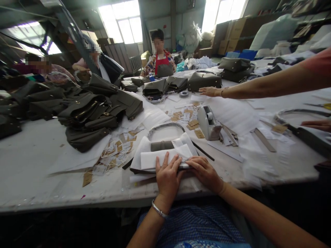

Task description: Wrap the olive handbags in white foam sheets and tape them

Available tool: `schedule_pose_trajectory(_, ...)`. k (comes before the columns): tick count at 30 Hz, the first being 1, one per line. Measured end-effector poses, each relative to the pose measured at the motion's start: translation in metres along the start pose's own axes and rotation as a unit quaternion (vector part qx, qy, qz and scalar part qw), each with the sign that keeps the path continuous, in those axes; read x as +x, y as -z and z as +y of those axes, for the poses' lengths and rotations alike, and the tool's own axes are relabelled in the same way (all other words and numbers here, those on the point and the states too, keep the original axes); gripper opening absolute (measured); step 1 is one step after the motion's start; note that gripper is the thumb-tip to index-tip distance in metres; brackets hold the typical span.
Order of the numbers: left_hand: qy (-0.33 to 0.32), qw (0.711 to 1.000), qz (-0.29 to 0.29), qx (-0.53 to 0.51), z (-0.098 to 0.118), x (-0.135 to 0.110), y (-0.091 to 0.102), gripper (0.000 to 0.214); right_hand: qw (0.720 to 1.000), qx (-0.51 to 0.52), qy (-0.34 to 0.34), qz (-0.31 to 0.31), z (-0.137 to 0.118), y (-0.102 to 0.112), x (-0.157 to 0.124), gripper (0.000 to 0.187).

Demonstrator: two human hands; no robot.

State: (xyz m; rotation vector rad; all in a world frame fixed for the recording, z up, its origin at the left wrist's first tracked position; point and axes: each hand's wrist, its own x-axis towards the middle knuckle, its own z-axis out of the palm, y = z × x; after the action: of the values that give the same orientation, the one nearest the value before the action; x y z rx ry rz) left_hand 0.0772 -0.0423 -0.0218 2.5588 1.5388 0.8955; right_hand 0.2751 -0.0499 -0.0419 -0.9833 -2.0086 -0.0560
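A dark handbag [160, 146] lies in front of me at the table's near edge, its wrapped handle [165, 126] arching up behind it. White foam sheet [152, 159] is folded over the bag. My left hand [168, 170] rests flat on the foam with its fingers spread. Beside it, my right hand [204, 172] touches the foam's right end, fingers bent and close together; what lies under its fingertips is hidden. A dark strap [203, 150] sticks out to the right of the bag.
A tape dispenser [209, 124] stands behind the bag, near scattered tags [116, 151]. Dark handbags [95, 110] are heaped at left. A co-worker's arm [258, 82] reaches in from the right, over another bag [310, 137]. More people work across the table [33, 179].
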Motion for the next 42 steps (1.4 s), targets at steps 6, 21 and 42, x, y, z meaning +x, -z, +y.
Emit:
schedule_pose_trajectory(6, -0.013, 1.000, 0.025, -0.005, 0.002, -0.003, -0.006, 0.038, 0.999, 0.025, -0.005, -0.046, -0.009, 0.021, 0.010, 0.033)
schedule_pose_trajectory(21, -0.030, 0.998, 0.051, 0.022, -0.001, -0.005, -0.014, 0.038, 0.912, -0.139, -0.019, -0.385, 0.048, -0.023, 0.124, 0.040)
schedule_pose_trajectory(42, -0.066, 0.995, 0.068, 0.031, -0.004, -0.010, -0.018, 0.045, 0.983, -0.034, 0.016, -0.180, 0.015, 0.039, 0.025, 0.059)
